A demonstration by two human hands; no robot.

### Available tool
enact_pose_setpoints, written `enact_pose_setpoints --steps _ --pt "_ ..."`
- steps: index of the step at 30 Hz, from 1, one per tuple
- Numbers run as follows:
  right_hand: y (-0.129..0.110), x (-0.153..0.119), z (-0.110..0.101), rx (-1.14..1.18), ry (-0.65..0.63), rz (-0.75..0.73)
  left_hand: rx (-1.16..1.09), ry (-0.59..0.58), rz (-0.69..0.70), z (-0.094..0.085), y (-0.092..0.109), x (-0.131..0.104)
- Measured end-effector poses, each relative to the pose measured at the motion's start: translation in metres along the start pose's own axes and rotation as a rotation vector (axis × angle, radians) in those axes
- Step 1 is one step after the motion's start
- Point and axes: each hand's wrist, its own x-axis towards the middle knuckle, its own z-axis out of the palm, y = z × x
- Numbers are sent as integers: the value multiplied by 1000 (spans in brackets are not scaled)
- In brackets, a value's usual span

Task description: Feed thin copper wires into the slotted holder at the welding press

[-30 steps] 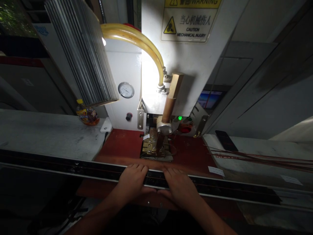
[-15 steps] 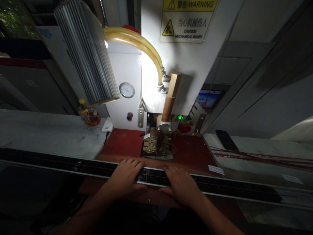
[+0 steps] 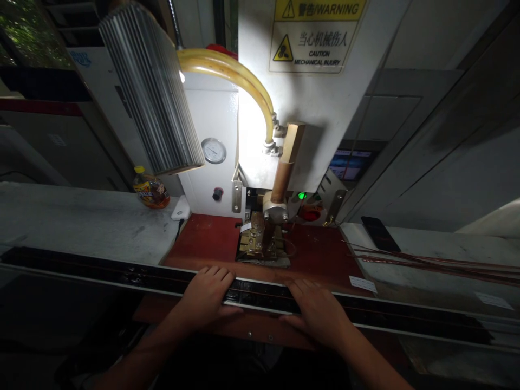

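Rail (image 3: pixel 260 300) runs crosswise on the near side of the rod (image 3: pixel 282 181), apart from its lower end, reaching well out to either side. From my end I see both hands clasped on it: left hand (image 3: pixel 208 292) near-left of the rod, right hand (image 3: pixel 319 309) near-right, fingers over the top, thumbs at the near side, hands apart. How hard they squeeze, I can't tell.

Handling, my guess: stiff, no sag showing; moderate weight, awkward mostly from length. Black face shines in spots, may slip under flat fingers. Thin copper-coloured line (image 3: pixel 260 292) along it looks delicate, so I'd keep pressure off. Best hold: both pale edges, hands spread evenly either side of the rod. Wires (image 3: pixel 406 262) lie right of the rod.
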Motion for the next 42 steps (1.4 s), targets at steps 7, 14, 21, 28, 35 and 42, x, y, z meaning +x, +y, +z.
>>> enact_pose_setpoints --steps 7,14,21,28,35,42 --pt "2 -2 -5 42 -14 17 10 -28 -3 -6 7 5" --pt "-3 0 -12 63 -54 56 28 -3 4 5 6 5" --pt "-15 7 -16 69 -104 62 35 36 29 10 9 10" --pt "-32 20 -7 49 -43 -8 24 46 52 12 21 16" --pt "-37 27 -2 18 -43 -11 5 31 70 23 35 28" --pt "-26 21 12 -60 44 18 -7 5 38 21 51 37"
